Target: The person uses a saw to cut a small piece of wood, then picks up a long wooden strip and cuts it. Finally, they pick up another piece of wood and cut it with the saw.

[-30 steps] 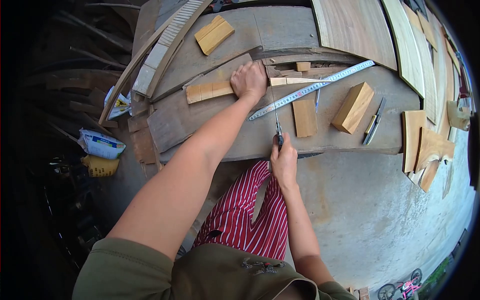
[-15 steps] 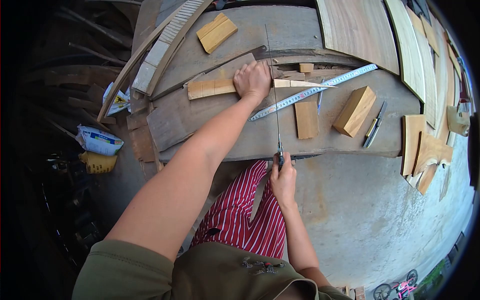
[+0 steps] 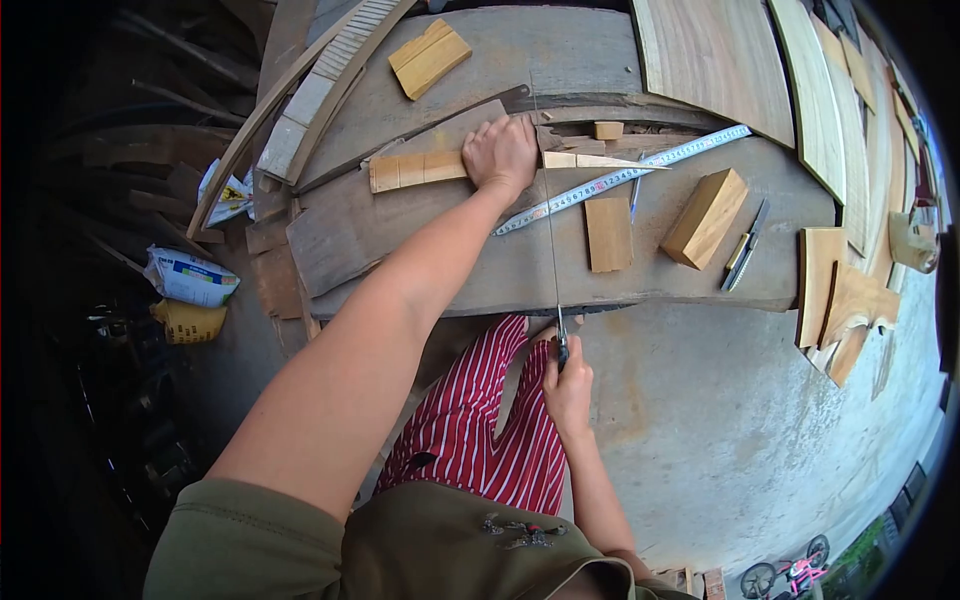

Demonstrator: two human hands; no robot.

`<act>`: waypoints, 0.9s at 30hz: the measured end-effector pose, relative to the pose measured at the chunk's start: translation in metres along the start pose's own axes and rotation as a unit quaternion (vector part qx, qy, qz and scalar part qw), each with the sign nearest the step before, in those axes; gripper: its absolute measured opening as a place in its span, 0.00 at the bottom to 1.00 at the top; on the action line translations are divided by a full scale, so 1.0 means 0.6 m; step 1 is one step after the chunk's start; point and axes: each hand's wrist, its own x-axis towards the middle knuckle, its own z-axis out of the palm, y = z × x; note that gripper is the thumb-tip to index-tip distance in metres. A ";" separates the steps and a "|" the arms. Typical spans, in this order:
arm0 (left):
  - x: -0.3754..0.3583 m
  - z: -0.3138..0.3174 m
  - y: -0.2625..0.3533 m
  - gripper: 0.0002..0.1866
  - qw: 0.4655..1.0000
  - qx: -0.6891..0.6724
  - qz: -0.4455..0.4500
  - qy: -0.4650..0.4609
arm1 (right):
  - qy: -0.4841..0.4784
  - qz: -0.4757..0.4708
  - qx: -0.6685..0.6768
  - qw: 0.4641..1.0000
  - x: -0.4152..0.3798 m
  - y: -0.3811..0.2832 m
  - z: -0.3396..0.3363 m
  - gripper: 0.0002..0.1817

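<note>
My right hand (image 3: 569,385) is wrapped round the handle of a hand saw (image 3: 553,240) below the bench edge. Its thin blade, seen edge-on, runs up across the bench beside my left hand (image 3: 500,155). That hand is closed over a narrow wooden strip (image 3: 415,172) with dark lines across it, pressing it down on boards. The tapering end of the strip (image 3: 590,160) shows to the right of the blade. A measuring tape or rule (image 3: 690,152) slants under that side. Nearby lie a flat wood piece (image 3: 609,235) and a blue pen (image 3: 635,195).
A thick wood block (image 3: 705,218) and a utility knife (image 3: 745,245) are on the bench's right. Another block (image 3: 430,58) lies at the back. A curved wooden piece (image 3: 330,80) stands at left; large boards (image 3: 715,65) are at back right. Bags (image 3: 190,278) sit at lower left.
My right hand has drawn the saw slightly down towards my body. My left hand stays on the strip. The whole view has shifted a little.
</note>
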 end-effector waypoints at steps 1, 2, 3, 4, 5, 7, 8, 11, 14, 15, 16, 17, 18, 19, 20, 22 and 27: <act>0.000 0.007 -0.003 0.22 1.000 0.001 0.000 0.005 | -0.012 0.015 -0.003 1.000 0.045 -0.009 0.009 0.11; 0.001 0.009 -0.007 0.22 1.000 0.006 0.001 0.009 | -0.003 0.000 -0.005 1.000 0.091 -0.028 0.014 0.09; 0.005 0.002 -0.010 0.22 1.000 0.010 0.004 0.013 | 0.005 -0.013 -0.003 1.000 0.129 -0.046 0.020 0.08; 0.007 -0.007 -0.007 0.23 1.000 0.007 0.000 0.006 | 0.007 -0.012 0.003 1.000 0.150 -0.053 0.031 0.08; 0.003 -0.014 -0.002 0.24 1.000 0.003 -0.005 -0.006 | 0.021 -0.015 0.000 1.000 0.162 -0.057 0.039 0.07; 0.000 -0.010 0.000 0.26 1.000 -0.008 -0.005 -0.016 | 0.033 -0.017 0.006 0.999 0.144 -0.063 0.036 0.05; 0.000 -0.008 -0.001 0.26 1.000 -0.007 -0.006 -0.016 | 0.023 -0.001 0.025 0.999 0.115 -0.054 0.031 0.05; 0.000 -0.001 -0.007 0.26 1.000 -0.019 -0.010 -0.009 | 0.020 -0.012 0.030 0.999 -0.009 0.010 0.010 0.07; -0.001 0.006 -0.009 0.26 1.000 -0.022 0.006 0.003 | -0.016 0.025 0.005 1.000 -0.059 0.017 -0.024 0.11; -0.001 0.005 -0.008 0.25 1.000 -0.012 0.006 -0.001 | -0.011 0.026 0.001 1.000 -0.049 0.013 -0.023 0.11; 0.001 0.003 -0.004 0.23 1.000 -0.001 0.006 -0.002 | -0.005 0.014 0.003 1.000 -0.023 0.009 -0.013 0.09; 0.002 0.005 0.000 0.23 1.000 -0.003 0.007 0.001 | -0.001 0.001 0.007 1.000 0.012 -0.005 -0.004 0.08; 0.003 0.007 0.001 0.24 1.000 -0.007 0.000 0.006 | 0.002 0.001 0.008 1.000 0.055 -0.022 0.006 0.07; 0.003 0.009 -0.002 0.24 1.000 -0.007 -0.005 0.011 | 0.005 0.001 0.012 1.000 0.103 -0.039 0.016 0.06; 0.001 0.010 -0.008 0.24 1.000 -0.005 -0.009 0.013 | 0.008 -0.006 0.014 1.000 0.143 -0.056 0.023 0.06; 0.001 -0.004 -0.005 0.25 1.000 0.000 0.002 0.002 | 0.017 0.001 0.014 1.000 0.165 -0.067 0.034 0.07; 0.002 0.004 -0.008 0.25 1.000 -0.021 -0.002 0.003 | 0.026 -0.009 0.046 0.999 0.025 -0.009 0.021 0.06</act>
